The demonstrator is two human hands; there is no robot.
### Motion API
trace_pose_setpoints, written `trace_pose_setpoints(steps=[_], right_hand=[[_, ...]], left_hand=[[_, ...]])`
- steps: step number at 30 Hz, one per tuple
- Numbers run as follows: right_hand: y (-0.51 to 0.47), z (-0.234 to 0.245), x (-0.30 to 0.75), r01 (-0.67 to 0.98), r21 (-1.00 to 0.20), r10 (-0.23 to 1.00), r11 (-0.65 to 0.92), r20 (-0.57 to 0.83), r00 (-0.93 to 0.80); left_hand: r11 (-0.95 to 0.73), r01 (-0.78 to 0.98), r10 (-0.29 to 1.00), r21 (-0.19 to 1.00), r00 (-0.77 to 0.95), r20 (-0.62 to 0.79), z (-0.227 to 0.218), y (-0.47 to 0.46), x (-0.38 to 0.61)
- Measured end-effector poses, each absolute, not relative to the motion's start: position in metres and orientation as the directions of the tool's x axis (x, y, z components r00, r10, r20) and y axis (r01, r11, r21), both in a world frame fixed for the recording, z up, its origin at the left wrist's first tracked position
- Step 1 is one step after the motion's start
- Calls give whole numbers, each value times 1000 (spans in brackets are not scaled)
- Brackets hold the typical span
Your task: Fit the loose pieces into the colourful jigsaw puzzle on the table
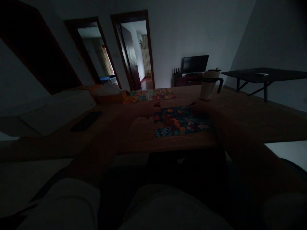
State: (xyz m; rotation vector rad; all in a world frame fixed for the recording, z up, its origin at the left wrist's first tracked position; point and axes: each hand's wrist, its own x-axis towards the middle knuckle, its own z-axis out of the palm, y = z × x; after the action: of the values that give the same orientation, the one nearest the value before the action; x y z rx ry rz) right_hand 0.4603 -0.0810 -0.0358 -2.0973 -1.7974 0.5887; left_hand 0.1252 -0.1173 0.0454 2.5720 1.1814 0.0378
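Observation:
A dark, colourful picture sheet with printed animals and plants lies flat on the wooden table in front of me. At its upper left corner is my left hand, fingers curled together; whatever is between them is too dim to make out. My right hand rests over the sheet's upper right part, and shadow hides how its fingers are set. Farther back lie two brighter printed sheets, side by side.
A pale tumbler with a black handle stands at the back right. On the left are a dark flat phone-like object, a white box and an orange box. A black folding table stands beyond on the right. The room is very dim.

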Motion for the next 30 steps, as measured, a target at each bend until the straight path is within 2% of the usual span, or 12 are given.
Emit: trace_pose_setpoints(steps=[4, 10, 17, 23, 26, 30], right_hand=[[-79, -38, 462, 844, -513, 987, -158, -89, 131], [-83, -36, 463, 880, -448, 987, -158, -97, 128], [-82, -37, 466, 864, -476, 985, -164, -128, 116], [-78, -42, 467, 848, -503, 985, -166, -117, 124], [-79, -41, 467, 855, -492, 986, -164, -119, 121], [-81, -38, 465, 857, -484, 983, -176, -128, 130]], left_hand=[[-510, 723, 755, 466, 636, -160, 13, -100, 135], [-452, 659, 777, 602, 622, -97, -12, -86, 127], [-433, 712, 806, 553, 581, -117, -2, -98, 127], [-524, 747, 821, 410, 571, 11, -11, -92, 129], [-524, 731, 808, 437, 588, -16, -10, -91, 129], [-473, 663, 813, 581, 582, -2, -4, -98, 130]])
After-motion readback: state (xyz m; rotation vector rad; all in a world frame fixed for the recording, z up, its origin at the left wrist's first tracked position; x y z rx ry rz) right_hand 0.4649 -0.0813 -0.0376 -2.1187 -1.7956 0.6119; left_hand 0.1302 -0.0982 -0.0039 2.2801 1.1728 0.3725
